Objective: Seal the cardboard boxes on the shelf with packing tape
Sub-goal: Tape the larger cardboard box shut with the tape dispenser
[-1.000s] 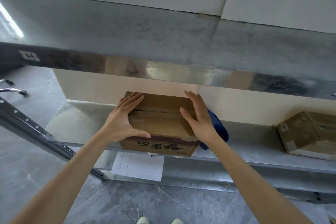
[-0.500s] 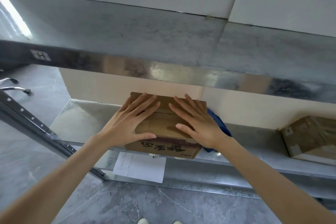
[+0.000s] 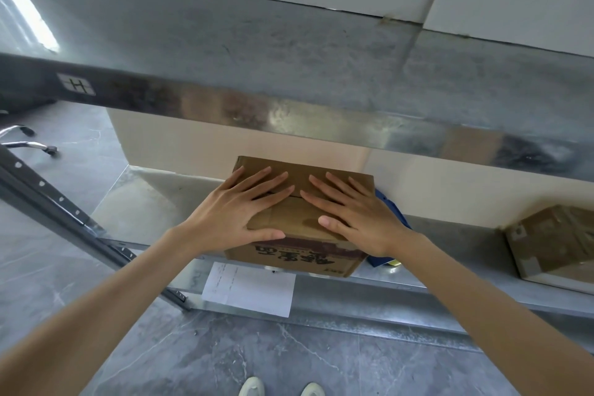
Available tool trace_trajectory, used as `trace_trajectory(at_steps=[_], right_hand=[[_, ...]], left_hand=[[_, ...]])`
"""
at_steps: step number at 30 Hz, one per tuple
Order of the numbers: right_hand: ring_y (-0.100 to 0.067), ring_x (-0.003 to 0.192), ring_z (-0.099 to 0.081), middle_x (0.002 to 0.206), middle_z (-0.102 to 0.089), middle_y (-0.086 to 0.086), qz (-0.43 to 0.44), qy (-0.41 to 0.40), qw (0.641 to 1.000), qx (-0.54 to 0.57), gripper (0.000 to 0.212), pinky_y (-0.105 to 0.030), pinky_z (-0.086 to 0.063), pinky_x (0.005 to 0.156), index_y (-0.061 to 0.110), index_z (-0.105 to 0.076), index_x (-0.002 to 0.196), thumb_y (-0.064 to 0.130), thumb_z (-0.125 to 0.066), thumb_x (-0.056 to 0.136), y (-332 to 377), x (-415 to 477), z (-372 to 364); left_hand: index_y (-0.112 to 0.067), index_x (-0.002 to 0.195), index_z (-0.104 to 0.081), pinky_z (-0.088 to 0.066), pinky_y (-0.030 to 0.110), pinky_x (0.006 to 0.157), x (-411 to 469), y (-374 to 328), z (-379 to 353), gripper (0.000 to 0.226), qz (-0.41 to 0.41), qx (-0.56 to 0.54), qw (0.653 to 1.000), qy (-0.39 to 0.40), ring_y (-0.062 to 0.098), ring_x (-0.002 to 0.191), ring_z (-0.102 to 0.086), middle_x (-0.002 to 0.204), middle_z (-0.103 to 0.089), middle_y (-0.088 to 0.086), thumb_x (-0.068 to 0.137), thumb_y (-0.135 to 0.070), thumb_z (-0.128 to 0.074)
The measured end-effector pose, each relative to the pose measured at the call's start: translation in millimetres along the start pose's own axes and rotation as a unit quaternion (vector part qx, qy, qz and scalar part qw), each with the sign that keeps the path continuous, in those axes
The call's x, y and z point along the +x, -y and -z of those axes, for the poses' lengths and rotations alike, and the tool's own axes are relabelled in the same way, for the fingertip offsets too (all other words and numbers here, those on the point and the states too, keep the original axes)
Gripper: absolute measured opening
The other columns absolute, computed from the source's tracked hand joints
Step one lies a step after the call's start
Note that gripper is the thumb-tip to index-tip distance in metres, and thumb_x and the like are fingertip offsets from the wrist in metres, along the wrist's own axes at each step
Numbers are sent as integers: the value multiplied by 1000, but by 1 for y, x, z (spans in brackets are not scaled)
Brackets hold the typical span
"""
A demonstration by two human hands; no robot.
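Note:
A brown cardboard box (image 3: 297,255) with dark printed characters on its front stands on the lower metal shelf (image 3: 154,206). My left hand (image 3: 236,214) lies flat on the left half of the box top, fingers spread. My right hand (image 3: 352,214) lies flat on the right half, its fingertips nearly meeting the left ones at the flap seam. Neither hand holds anything. A blue object (image 3: 393,215), perhaps a tape dispenser, shows behind my right hand and is mostly hidden.
A second cardboard box (image 3: 553,241) sits at the right on the same shelf. The upper metal shelf (image 3: 289,67) overhangs the boxes. A white paper sheet (image 3: 249,288) hangs on the shelf's front edge. A slanted metal upright (image 3: 64,215) stands at left. My shoes (image 3: 279,387) show on the floor.
Both hands slid inward from the box's sides onto its top, pressing the flaps flat, fingertips closing toward the middle seam.

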State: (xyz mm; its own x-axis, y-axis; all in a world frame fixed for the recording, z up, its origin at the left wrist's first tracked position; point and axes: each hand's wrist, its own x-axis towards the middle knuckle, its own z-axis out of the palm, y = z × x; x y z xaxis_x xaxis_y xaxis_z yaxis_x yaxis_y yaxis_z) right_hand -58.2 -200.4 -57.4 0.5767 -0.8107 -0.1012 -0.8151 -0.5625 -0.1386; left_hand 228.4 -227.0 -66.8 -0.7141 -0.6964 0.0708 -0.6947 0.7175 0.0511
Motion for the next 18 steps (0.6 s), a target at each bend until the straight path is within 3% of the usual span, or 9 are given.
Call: trace_trajectory(at_steps=[7,13,18], right_hand=[[0,145,24,157,21,28,-10,5,1000,7,52,-32,15,118,59,12,144,68,6,93,2,-1,2],[-9,146,27,159,23,20,-47,-47,998,-8,55,-43,15,119,55,14,147,67,1,96,9,-7,1],[-11,146,27,161,19,17,-57,-51,997,-18,54,-47,15,119,54,7,148,66,2,96,9,-6,2]], left_hand=[[-42,155,-9,-6,45,124,0,-1,0,83,2,-13,1000,-8,11,152,-1,163,-4,-16,85,-86,-17],[-36,157,-7,-6,49,123,-5,-6,-4,98,44,-42,995,-77,17,153,5,165,-3,-10,80,-89,-34],[-34,157,-14,-9,52,123,-4,-6,-5,101,60,-62,993,-84,18,153,5,165,-7,-9,76,-90,-38]])
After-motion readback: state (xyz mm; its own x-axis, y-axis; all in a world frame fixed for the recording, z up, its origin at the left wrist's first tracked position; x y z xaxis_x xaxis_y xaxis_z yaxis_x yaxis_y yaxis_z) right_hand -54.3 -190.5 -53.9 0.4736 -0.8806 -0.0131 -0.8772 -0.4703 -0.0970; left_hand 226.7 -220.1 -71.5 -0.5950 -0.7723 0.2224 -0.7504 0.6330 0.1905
